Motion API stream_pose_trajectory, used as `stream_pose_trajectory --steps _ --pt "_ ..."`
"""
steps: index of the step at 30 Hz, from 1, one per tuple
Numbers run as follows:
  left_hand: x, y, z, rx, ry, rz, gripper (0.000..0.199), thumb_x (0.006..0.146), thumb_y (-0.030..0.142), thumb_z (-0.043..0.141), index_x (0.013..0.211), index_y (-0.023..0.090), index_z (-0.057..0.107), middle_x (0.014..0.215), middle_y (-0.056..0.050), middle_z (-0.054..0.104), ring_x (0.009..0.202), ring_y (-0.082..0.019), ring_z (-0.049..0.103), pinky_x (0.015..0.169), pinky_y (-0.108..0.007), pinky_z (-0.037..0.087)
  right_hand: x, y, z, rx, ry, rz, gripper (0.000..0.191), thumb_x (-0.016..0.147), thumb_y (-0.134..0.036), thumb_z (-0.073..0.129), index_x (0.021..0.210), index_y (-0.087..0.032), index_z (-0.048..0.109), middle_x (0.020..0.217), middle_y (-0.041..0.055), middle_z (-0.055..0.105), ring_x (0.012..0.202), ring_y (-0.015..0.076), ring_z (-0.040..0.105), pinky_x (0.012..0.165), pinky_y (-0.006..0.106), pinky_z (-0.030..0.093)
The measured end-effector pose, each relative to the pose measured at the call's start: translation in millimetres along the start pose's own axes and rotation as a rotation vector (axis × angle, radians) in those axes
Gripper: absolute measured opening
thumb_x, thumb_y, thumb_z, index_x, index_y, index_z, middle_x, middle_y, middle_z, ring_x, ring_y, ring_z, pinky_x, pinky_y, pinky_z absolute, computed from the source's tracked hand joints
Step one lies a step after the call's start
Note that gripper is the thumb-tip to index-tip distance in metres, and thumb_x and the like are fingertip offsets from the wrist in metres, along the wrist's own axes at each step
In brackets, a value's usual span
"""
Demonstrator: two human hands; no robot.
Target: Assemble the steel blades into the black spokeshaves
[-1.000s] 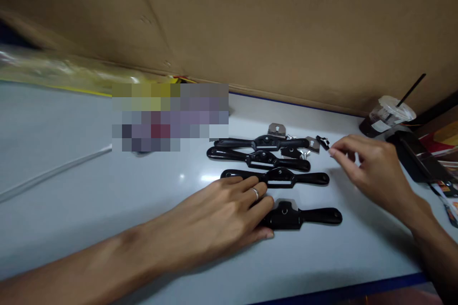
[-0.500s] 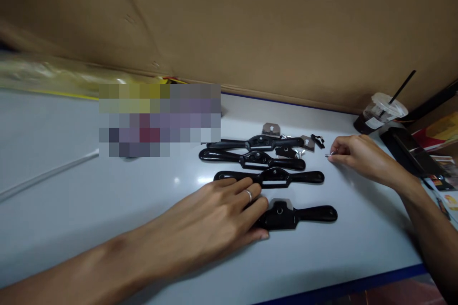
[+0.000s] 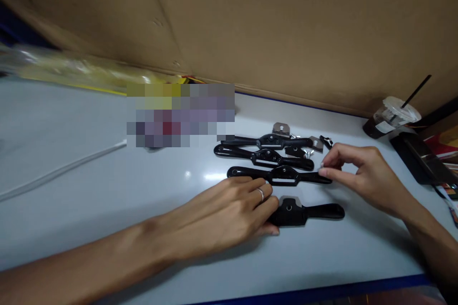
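Observation:
On the white table, my left hand is closed around the left end of the nearest black spokeshave, covering that handle. A metal blade and a black cap with a hole sit at this tool's middle. My right hand pinches a small silver screw, mostly hidden by the fingertips, over the right handle of another spokeshave. Two more spokeshave bodies, a middle one and a far one, lie behind it. Around them are a loose blade, a black cap and a silver wing screw.
A plastic cup of dark drink with a straw stands at the back right, beside a black box-like object. Clear plastic wrap lies along the cardboard wall. A white cable crosses the left side.
My right hand has moved left and nearer with the screw, towards the closest spokeshave. My left hand keeps its hold. The whole view has shifted slightly.

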State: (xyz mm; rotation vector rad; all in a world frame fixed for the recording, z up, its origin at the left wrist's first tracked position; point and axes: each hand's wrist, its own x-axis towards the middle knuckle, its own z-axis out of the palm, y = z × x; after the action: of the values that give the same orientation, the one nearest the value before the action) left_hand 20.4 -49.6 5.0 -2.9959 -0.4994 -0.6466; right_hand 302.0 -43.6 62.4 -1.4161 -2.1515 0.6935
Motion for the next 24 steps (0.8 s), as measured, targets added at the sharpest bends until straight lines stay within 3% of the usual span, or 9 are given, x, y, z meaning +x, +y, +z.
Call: stream_pose_trajectory --steps 3,7,17,24 --pt "1 1 0.6 -0.012 0.031 0.002 0.039 0.112 0.036 0.034 0.083 0.019 0.053 0.073 0.000 0.056 0.064 -0.018 0.050 0.058 -0.032 0.034 -9 -15 19 0.020 -0.034 -0.060 0.016 0.093 -0.024 0.068 0.077 -0.021 0.066 0.065 -0.0057 0.064 0.058 0.0097 0.055 0.057 0.023 0.041" --pt "0 0 2.2 -0.001 0.027 -0.001 0.038 0.112 0.038 0.034 0.085 0.019 0.053 0.074 0.000 0.056 0.065 -0.019 0.052 0.058 -0.033 0.035 -16 -25 34 0.068 -0.049 -0.094 0.014 0.093 -0.017 0.069 0.080 -0.020 0.066 0.069 -0.0067 0.068 0.061 0.0073 0.059 0.060 0.021 0.043" --pt "1 -1 2.7 -0.035 0.031 -0.006 0.039 0.112 0.037 0.039 0.082 0.018 0.055 0.071 0.000 0.056 0.064 -0.018 0.051 0.058 -0.032 0.035 -21 -27 41 0.079 -0.069 -0.292 0.014 0.089 -0.007 0.063 0.079 -0.016 0.067 0.071 -0.0012 0.067 0.062 0.0077 0.059 0.060 0.020 0.044" --pt "2 0 2.2 -0.056 0.014 -0.013 0.033 0.110 0.035 0.047 0.083 0.019 0.055 0.074 0.000 0.058 0.065 -0.018 0.053 0.058 -0.033 0.037 -19 -22 46 -0.170 -0.021 -0.526 0.022 0.097 -0.005 0.054 0.082 -0.011 0.068 0.076 0.0056 0.068 0.068 0.0146 0.055 0.063 0.028 0.046"
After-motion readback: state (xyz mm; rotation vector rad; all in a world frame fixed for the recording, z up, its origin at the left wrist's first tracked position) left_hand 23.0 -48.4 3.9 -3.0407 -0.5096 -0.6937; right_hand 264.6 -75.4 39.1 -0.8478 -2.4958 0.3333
